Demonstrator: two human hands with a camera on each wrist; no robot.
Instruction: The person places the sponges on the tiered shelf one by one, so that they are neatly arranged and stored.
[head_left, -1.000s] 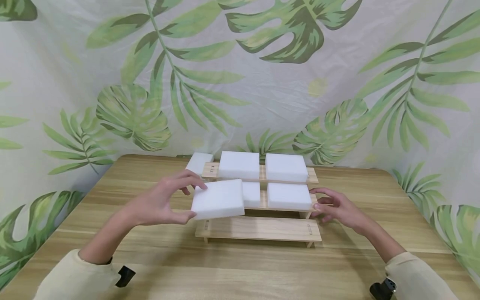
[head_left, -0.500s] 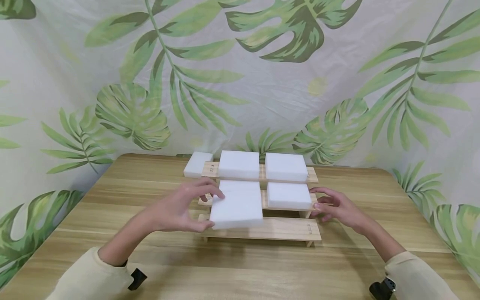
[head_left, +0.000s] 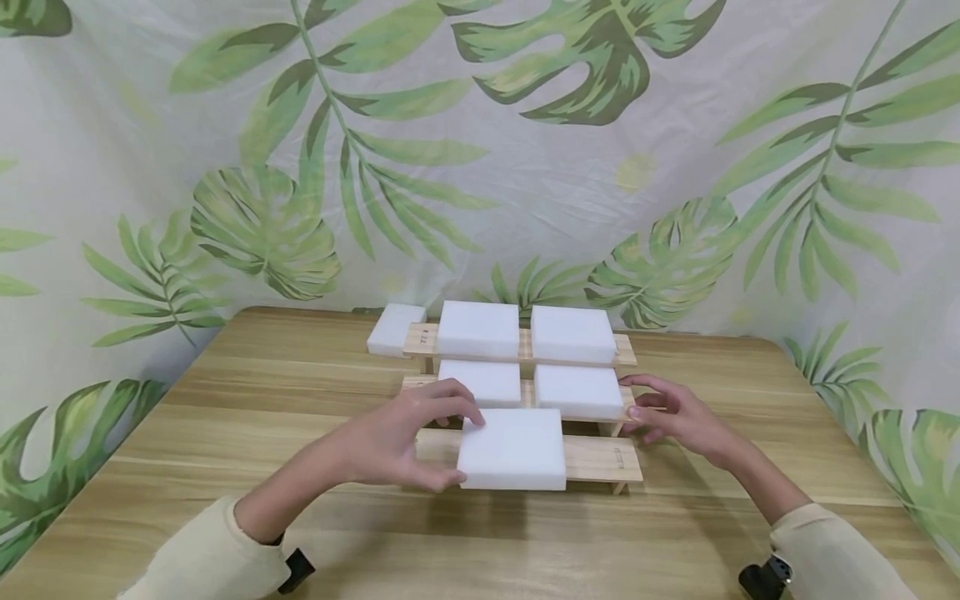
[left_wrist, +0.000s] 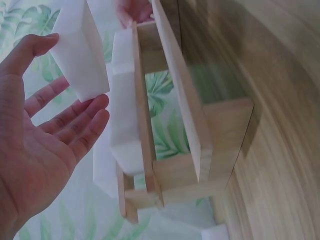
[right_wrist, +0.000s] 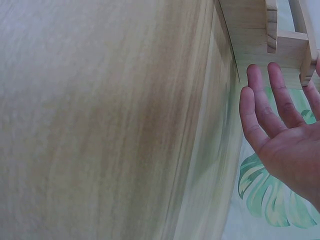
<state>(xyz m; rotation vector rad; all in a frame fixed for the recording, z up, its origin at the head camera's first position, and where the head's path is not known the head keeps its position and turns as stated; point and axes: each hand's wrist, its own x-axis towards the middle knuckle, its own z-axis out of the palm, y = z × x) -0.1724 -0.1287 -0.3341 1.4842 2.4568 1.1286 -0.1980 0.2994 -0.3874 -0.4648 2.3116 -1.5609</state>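
Note:
My left hand (head_left: 463, 448) pinches a white foam block (head_left: 517, 450) between thumb and fingers, low over the bottom step of a three-step wooden rack (head_left: 603, 458). In the left wrist view the same block (left_wrist: 80, 55) sits between my thumb and fingers (left_wrist: 90, 112), beside the rack (left_wrist: 175, 120). My right hand (head_left: 663, 412) rests with straight fingers against the right end of the middle step. The right wrist view shows its fingers (right_wrist: 267, 107) spread near the rack's end (right_wrist: 255, 30).
Two foam blocks (head_left: 477, 330) (head_left: 573, 334) lie on the top step and two more (head_left: 480, 382) (head_left: 578, 392) on the middle step. Another block (head_left: 396, 328) lies on the wooden table (head_left: 225, 400) behind the rack's left end. A leaf-print cloth (head_left: 480, 167) hangs close behind.
My left hand has carried the foam block to the right and down, from beside the middle step to the bottom step. The right hand has stayed where it was.

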